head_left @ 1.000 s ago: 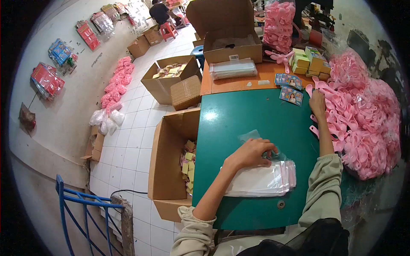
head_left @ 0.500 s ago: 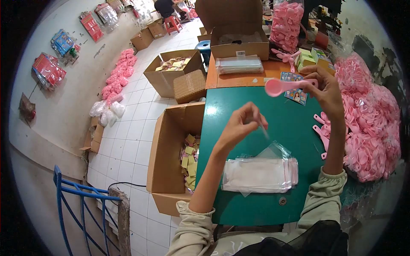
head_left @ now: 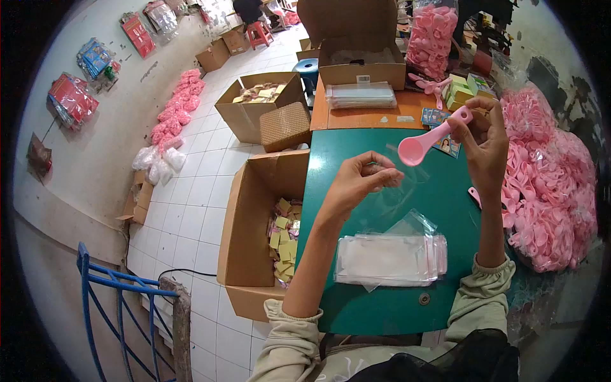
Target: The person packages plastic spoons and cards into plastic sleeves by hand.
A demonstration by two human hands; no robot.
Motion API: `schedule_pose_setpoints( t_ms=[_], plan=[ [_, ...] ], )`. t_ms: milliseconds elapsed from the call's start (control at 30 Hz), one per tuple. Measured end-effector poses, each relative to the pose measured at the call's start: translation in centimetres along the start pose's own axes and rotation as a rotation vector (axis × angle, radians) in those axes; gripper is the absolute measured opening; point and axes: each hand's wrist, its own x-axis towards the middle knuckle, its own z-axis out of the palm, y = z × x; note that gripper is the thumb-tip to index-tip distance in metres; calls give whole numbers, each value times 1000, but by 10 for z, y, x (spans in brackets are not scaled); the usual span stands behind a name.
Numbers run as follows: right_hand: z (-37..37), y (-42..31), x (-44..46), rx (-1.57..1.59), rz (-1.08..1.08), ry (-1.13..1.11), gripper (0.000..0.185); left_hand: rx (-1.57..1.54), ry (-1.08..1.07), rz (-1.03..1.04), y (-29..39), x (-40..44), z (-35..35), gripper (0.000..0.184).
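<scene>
My right hand (head_left: pixel 487 137) pinches the handle of a pink measuring spoon (head_left: pixel 417 150), its round bowl hanging down to the left. Beside the bowl, my left hand (head_left: pixel 366 181) is closed on a clear plastic bag (head_left: pixel 398 194), which is hard to see against the green table. Below both hands lies a stack of clear plastic bags (head_left: pixel 388 260), one jutting out at the top. Behind the spoon are printed cards (head_left: pixel 434 116). More pink spoons (head_left: pixel 474 196) lie partly hidden behind my right forearm.
Large heaps of bagged pink spoons (head_left: pixel 550 184) crowd the right side. An open carton (head_left: pixel 245 229) with yellow-labelled packets stands left of the green table (head_left: pixel 344 312). Small yellow-green boxes (head_left: pixel 459 92) and a stack of plastic sleeves (head_left: pixel 361 95) are at the back.
The spoon has tilted from nearly level to bowl-down and come closer to my left hand. The bag in my left hand has come away from above the stack and now hangs near the spoon.
</scene>
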Motion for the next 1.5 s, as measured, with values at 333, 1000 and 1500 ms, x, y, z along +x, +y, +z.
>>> schedule_pose_setpoints(
  t_ms=[333, 1000, 1500],
  plan=[
    [4, 0, -3, 13, -21, -69, 27, -75, 18, 54, 1, 1, 2, 28],
    [14, 6, -8, 49, 63, -293, 26, -86, -79, 159, -1, 2, 6, 42],
    [23, 32, -7, 95, -181, -652, 36, -129, 27, 76, 4, 0, 5, 41]
  ],
)
